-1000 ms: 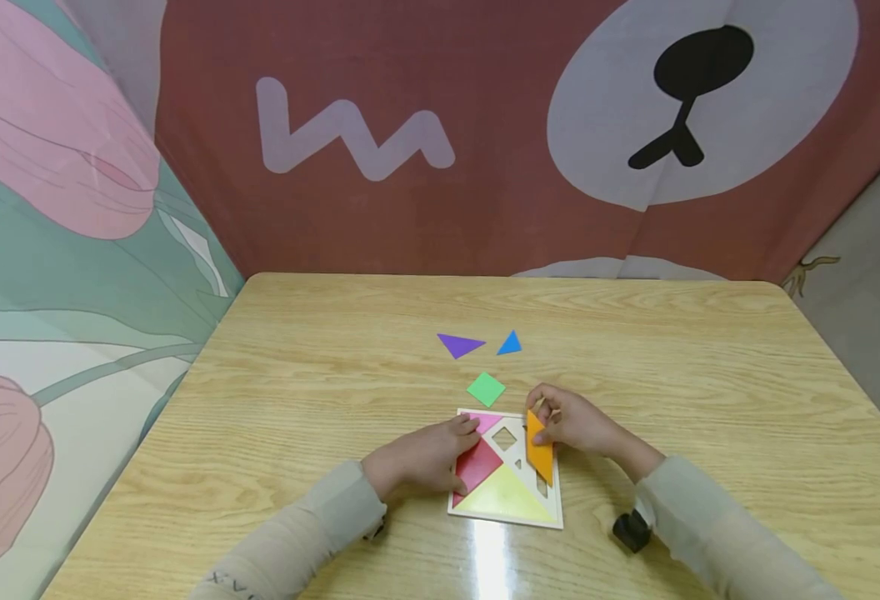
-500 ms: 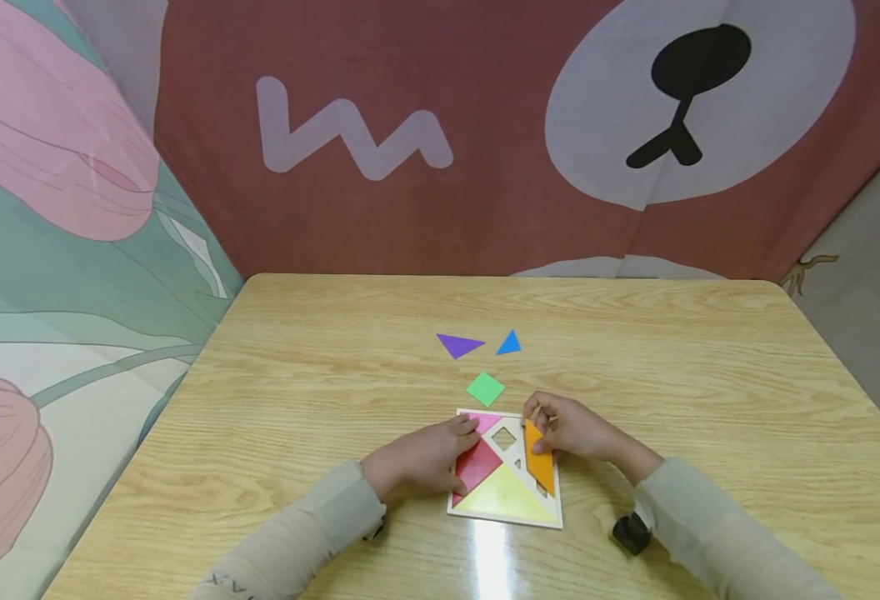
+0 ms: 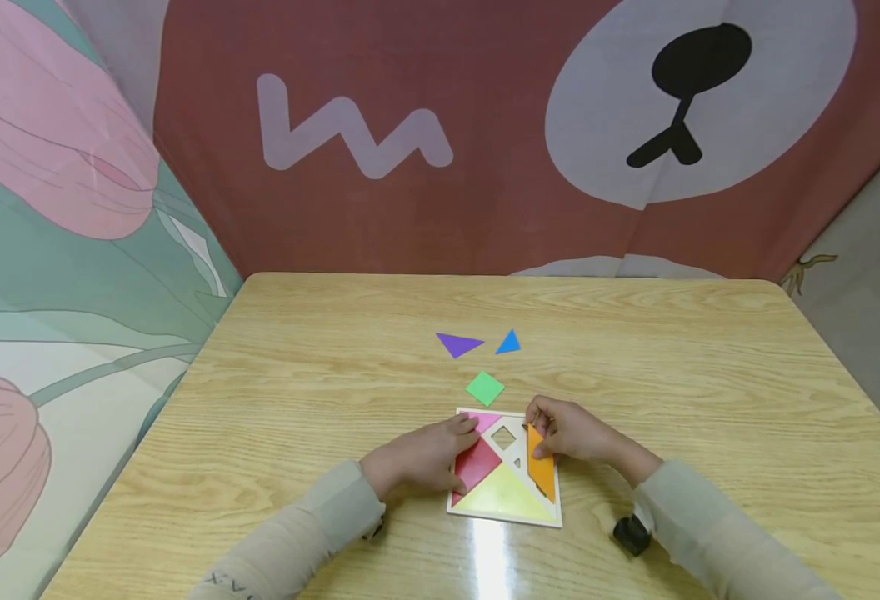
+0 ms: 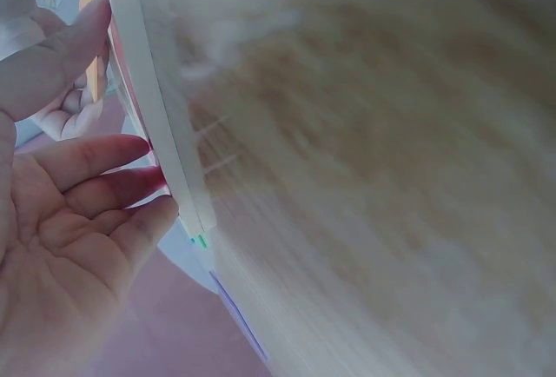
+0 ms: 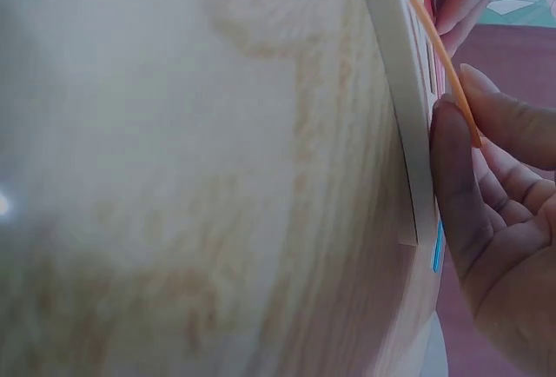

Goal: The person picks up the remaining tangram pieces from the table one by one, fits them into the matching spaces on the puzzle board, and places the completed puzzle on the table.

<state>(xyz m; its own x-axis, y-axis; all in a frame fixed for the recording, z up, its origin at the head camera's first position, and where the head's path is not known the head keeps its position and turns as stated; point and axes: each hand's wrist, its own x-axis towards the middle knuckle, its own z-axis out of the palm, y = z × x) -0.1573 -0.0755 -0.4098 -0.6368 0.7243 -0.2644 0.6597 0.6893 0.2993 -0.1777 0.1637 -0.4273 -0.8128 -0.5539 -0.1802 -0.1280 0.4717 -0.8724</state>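
Observation:
A square white tangram tray (image 3: pixel 503 522) holds a pink triangle (image 3: pixel 491 420), a red triangle (image 3: pixel 479 463) and a yellow triangle (image 3: pixel 503 493). My left hand (image 3: pixel 421 457) rests on the tray's left side, its fairly straight, spread fingers touching the pink and red pieces. On the other side, my right hand (image 3: pixel 578 428) pinches an orange parallelogram (image 3: pixel 541 471) between thumb and fingers. That piece overlaps the right-hand recess. In the right wrist view the orange piece (image 5: pixel 437 42) is tilted, its gripped end standing off the tray and its far end close to it.
Beyond the tray lie a green square (image 3: pixel 485 388), a purple triangle (image 3: pixel 458 344) and a blue triangle (image 3: pixel 508 342) on the wooden table (image 3: pixel 320 358). Square and triangular cut-outs show in the tray. A printed cloth (image 3: pixel 410 225) hangs behind the table.
My right hand has brought the orange parallelogram slightly down toward the near side of the tray, covering more of the right-hand recess. The left hand has stayed in place.

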